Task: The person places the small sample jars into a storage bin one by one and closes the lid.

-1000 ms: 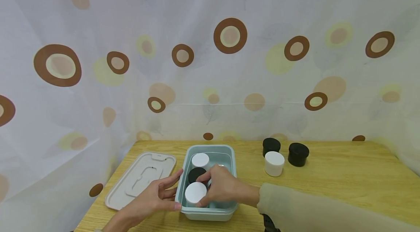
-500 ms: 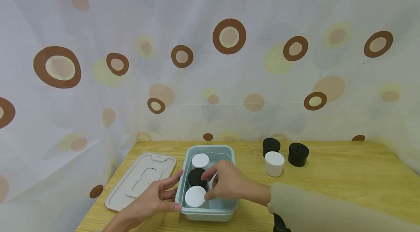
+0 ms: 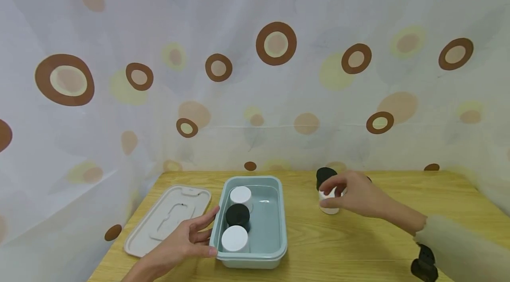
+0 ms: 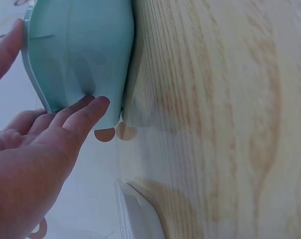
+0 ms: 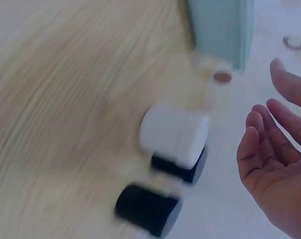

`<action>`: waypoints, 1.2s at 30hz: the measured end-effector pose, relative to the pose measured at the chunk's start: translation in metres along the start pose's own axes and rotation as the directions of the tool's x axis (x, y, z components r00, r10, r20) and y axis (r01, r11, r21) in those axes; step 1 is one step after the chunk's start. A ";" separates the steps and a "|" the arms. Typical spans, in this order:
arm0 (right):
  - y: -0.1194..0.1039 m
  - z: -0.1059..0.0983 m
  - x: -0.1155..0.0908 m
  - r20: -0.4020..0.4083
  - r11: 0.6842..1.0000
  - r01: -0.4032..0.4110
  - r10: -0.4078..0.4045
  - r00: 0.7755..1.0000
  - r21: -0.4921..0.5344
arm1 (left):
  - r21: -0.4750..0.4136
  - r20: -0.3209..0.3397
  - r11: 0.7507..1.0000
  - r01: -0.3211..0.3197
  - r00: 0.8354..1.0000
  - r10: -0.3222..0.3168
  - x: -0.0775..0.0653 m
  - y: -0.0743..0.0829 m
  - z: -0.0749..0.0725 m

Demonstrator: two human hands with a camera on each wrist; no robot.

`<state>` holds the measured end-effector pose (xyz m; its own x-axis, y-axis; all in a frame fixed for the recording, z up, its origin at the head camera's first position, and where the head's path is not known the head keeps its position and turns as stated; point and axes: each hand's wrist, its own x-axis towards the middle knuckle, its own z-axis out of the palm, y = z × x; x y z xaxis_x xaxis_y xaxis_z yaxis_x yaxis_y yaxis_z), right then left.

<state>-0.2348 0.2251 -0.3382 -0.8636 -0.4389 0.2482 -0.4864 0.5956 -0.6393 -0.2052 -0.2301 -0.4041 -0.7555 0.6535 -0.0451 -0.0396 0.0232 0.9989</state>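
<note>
In the head view my left hand (image 3: 183,243) touches the left side of a pale blue-green plastic container (image 3: 283,229), its fingers fairly straight. The left wrist view shows fingertips against the container's outer wall (image 4: 80,55). Inside, along the left side, stand a white jar (image 3: 241,194), a black jar (image 3: 237,215) and another white jar (image 3: 235,238). My right hand (image 3: 358,194) hovers by a white jar (image 3: 330,209) on the table, fingers loosely bent and holding nothing. The right wrist view shows a gap between the hand (image 5: 277,144) and this white jar (image 5: 170,134).
A pale lid (image 3: 167,218) lies flat left of the container. One black jar (image 3: 324,176) stands behind the loose white jar; another black jar (image 5: 146,209) is mostly hidden by my right hand in the head view. A patterned curtain (image 3: 239,149) closes off the wooden table's back.
My right hand has let go of the front white jar in the container and moved right, to the jars on the table. My left hand keeps its place at the container.
</note>
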 end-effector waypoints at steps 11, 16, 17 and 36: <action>0.091 -0.046 -0.014 -0.165 0.955 -0.220 0.189 0.968 -0.198 | 0.015 -0.021 1.000 0.010 1.000 -0.009 -0.002 0.004 -0.004; 0.116 -0.054 -0.013 -0.161 0.937 -0.213 0.173 0.972 -0.278 | 0.017 -0.024 1.000 0.016 1.000 -0.015 0.000 0.004 -0.003; 0.121 -0.054 -0.013 -0.152 0.934 -0.211 0.173 0.973 -0.288 | 0.018 -0.025 1.000 0.017 1.000 -0.017 0.000 0.004 -0.003; 0.143 -0.043 -0.011 0.008 0.961 -0.265 0.266 0.964 -0.085 | -0.001 -0.025 1.000 0.021 0.999 -0.021 0.000 0.000 -0.002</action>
<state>-0.3006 0.3447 -0.4011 -0.9608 -0.2700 0.0630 -0.2500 0.7454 -0.6179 -0.2063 -0.2320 -0.4043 -0.7708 0.6336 -0.0662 -0.0558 0.0363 0.9978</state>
